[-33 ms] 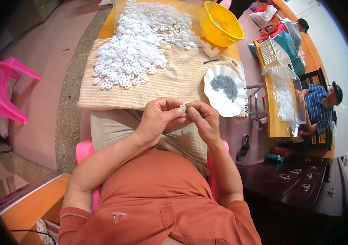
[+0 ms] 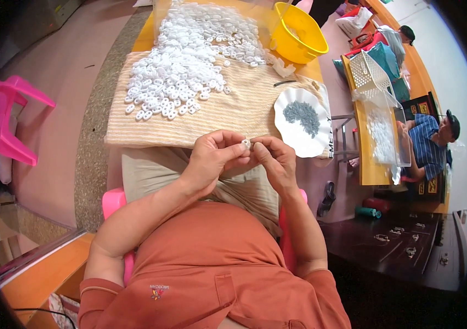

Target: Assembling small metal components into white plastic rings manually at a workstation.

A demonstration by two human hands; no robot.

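Observation:
My left hand [image 2: 214,156] pinches a small white plastic piece with holes [image 2: 246,142] between thumb and fingertips, just past the near edge of the cloth. Close against its right side, my right hand [image 2: 275,162] has thumb and forefinger pressed together. Whatever those right fingertips hold is too small to make out. Ahead and to the left, a large heap of white oval two-holed pieces [image 2: 176,77] lies on the striped beige cloth [image 2: 244,104]. A white wavy-rimmed plate [image 2: 304,145] to the right bears a pile of small grey pieces [image 2: 302,116].
A yellow basin [image 2: 299,35] stands at the far right of the table, with crumpled clear plastic [image 2: 281,68] and a thin dark strip [image 2: 285,83] nearby. A pink stool [image 2: 11,118] is on the left. Rightward, a person in a striped shirt [image 2: 428,142] sits at another table.

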